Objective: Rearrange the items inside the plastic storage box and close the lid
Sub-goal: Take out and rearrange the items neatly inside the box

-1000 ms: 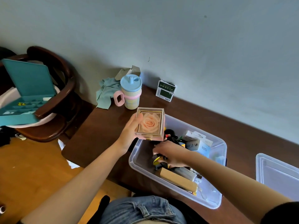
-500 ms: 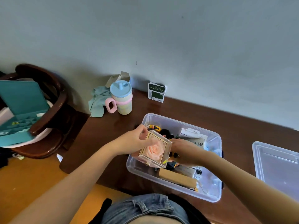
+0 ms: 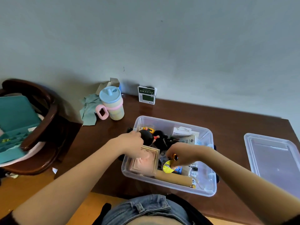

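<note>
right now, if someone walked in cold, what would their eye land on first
Probably the clear plastic storage box at the middle of the brown table, crammed with small items, with both hands inside it. The left hand rests on a pink rose box at the box's left end, while the right hand pinches a small yellow item. The clear lid lies off to the right.

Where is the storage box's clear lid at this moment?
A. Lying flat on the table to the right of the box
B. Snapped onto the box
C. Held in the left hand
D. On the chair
A: the lid lies flat on the table, right of the open box, untouched by either hand.
</note>
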Demonstrator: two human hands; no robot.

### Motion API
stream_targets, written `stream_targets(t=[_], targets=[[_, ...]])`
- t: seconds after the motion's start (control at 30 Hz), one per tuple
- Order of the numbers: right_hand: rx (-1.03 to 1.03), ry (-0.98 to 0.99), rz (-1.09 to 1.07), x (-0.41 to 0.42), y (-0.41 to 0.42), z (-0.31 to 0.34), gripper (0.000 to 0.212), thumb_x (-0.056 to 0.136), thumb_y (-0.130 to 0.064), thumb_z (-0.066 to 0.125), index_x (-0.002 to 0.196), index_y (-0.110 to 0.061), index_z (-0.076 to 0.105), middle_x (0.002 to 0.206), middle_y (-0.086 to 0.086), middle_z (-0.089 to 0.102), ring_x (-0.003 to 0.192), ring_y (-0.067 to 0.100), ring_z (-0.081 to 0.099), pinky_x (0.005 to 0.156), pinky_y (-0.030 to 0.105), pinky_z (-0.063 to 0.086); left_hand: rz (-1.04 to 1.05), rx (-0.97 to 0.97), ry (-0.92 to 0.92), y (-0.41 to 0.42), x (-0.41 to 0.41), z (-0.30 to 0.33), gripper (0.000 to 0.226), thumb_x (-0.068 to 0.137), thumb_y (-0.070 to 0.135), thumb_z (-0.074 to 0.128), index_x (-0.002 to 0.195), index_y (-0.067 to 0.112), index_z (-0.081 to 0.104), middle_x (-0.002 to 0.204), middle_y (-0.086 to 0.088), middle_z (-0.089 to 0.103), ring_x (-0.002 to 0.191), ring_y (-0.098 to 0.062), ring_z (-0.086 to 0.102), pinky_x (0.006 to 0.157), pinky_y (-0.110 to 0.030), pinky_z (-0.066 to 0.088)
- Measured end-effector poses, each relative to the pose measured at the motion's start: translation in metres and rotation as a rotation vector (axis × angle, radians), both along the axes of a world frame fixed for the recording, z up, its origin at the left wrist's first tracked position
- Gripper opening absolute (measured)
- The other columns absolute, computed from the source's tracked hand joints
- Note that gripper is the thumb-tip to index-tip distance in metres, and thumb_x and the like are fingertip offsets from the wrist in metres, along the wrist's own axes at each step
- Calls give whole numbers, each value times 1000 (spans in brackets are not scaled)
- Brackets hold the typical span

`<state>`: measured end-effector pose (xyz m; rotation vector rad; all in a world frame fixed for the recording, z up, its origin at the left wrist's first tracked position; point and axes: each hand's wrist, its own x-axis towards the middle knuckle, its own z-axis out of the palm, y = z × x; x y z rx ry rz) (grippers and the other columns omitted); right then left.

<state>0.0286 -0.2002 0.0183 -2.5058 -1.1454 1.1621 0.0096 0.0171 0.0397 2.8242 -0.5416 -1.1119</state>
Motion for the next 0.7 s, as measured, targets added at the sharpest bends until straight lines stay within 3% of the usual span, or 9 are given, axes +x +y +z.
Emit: stream_targets(t=[0.1, 0.2, 0.37, 0.53, 0.7], targets=[[-7, -19, -5, 0, 5, -1, 9, 89, -22, 60, 89, -13, 58, 90, 5, 59, 78, 16, 50, 65, 24, 40, -124, 128, -3, -6, -3, -8, 45, 92, 47, 46, 112, 9, 58, 118, -8, 52, 110, -25, 47, 89, -37, 42], [-26, -63, -36, 1, 6, -2, 20, 90, -16, 55, 110, -12, 58, 102, 7, 60, 87, 18, 53, 73, 27, 44, -167, 206, -16, -11, -9, -17, 44, 92, 47, 46, 112, 10, 58, 115, -8, 59, 106, -25, 52, 88, -37, 40], [14, -133, -144, 1, 3, -3, 33, 87, -11, 55, 118, -21, 56, 108, 3, 62, 95, 20, 56, 80, 31, 51, -182, 268, -136, -24, -17, -24, 46, 96, 46, 36, 114, 11, 60, 116, -8, 61, 109, -26, 51, 96, -41, 31], [34, -286, -270, 8, 5, -8, 36, 85, -11, 53, 118, -25, 56, 106, 1, 65, 84, 16, 54, 58, 22, 40, -251, 284, -177, -29, -17, -25, 29, 97, 28, 43, 112, 11, 61, 117, -8, 62, 109, -26, 53, 90, -36, 37], [43, -393, -338, 11, 11, -11, 38, 86, -13, 51, 121, -27, 55, 112, -2, 64, 97, 21, 60, 53, 23, 35, -306, 317, -97, -30, -6, -22, 25, 99, 19, 43, 112, 9, 62, 112, -8, 64, 102, -26, 57, 76, -33, 37]])
